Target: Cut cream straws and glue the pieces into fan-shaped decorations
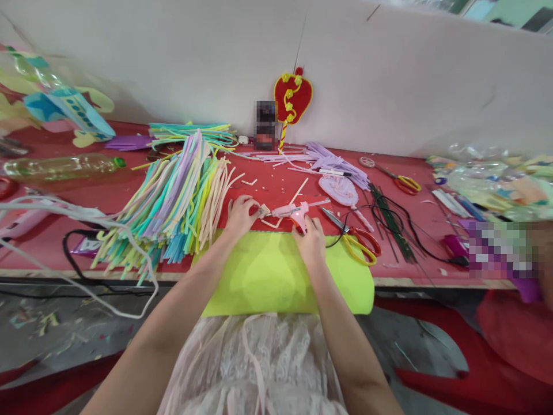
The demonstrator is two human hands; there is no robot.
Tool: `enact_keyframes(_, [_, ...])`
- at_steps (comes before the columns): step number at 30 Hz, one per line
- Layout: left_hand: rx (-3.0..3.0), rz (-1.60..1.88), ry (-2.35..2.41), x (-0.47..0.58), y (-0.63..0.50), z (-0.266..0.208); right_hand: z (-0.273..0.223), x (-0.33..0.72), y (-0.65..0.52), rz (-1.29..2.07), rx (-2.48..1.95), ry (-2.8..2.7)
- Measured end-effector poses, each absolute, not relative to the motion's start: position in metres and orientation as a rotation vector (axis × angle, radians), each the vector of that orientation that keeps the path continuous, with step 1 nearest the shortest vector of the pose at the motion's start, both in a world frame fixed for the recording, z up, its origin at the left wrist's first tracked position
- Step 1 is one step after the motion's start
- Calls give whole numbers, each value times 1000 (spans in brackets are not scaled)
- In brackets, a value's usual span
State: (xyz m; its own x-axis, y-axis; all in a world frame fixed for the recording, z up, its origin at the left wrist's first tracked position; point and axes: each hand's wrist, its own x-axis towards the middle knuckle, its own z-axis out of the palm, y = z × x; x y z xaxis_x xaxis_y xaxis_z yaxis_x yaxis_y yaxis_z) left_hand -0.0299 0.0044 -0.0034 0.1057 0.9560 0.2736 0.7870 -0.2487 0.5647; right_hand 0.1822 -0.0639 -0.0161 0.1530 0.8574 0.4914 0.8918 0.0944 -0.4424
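Note:
My right hand [313, 241] is wrapped round the handle of a pink glue gun [299, 213], whose nozzle points left. Close to the nozzle tip, the fingers of my left hand [241, 218] are pinched together. A small pale piece [264, 210] shows at those fingertips, too small to name. Short bent cream strips lie on the red tabletop beneath the glue gun. Under both wrists a lime-green sheet [276, 271] hangs over the table's front edge. Scissors [356, 237] with red and yellow handles rest on the sheet's right side.
Bundles of pastel pipe cleaners [168, 202] are heaped at left, beside a plastic bottle [64, 167] and white cable [129, 242]. Lilac strips [334, 158], green stems [391, 225] and a black cord lie right. A red heart ornament [294, 101] stands behind. Someone sits at far right.

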Motion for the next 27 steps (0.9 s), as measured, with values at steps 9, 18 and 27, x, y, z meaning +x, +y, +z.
enact_keyframes(9, [2108,864,1730,-30,5,-5,-15,183,-64,-57,-1760,-1659])
enact_keyframes(18, [2101,846,1727,-30,5,-4,-17,186,-63,-73,-1781,-1611])
enact_keyframes(27, [2095,872,1708,-31,6,-6,-19,187,-62,-91,-1777,-1592])
